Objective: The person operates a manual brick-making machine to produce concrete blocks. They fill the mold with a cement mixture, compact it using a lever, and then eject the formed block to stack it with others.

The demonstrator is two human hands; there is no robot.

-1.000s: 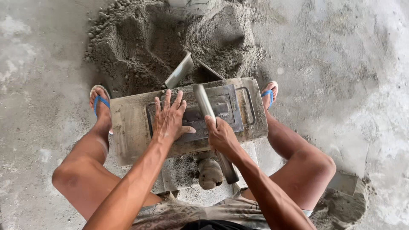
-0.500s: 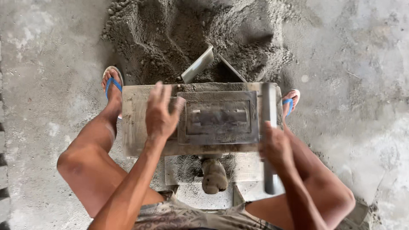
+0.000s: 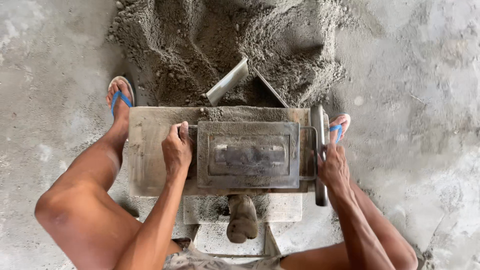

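Where the bottom edge cuts the view, my torso and both upper arms are lost, and only a scrap of patterned cloth (image 3: 200,260) shows between my knees. Just beyond it, a stubby rounded handle (image 3: 242,218) pokes out from under the mould (image 3: 150,155); what it joins to is hidden beneath. The pale slab (image 3: 280,207) under the mould is mostly covered, so I cannot make out its full outline.

My left hand (image 3: 176,152) lies palm down with the fingers curled over the left edge of the metal press plate (image 3: 248,155), closed on it; the fingertips are out of sight. My right hand (image 3: 332,167) is wrapped around a grey metal bar (image 3: 318,150) that runs along the mould's right side, gripping it near the middle; its lower end sticks out past the wrist.

The mould sits between my feet, each in a blue-strapped sandal (image 3: 120,97); the right one is half hidden behind the bar. Farther off, a trowel blade (image 3: 227,81) stands stuck in the heap of grey mortar (image 3: 210,40), its handle buried, on the concrete floor (image 3: 425,100).
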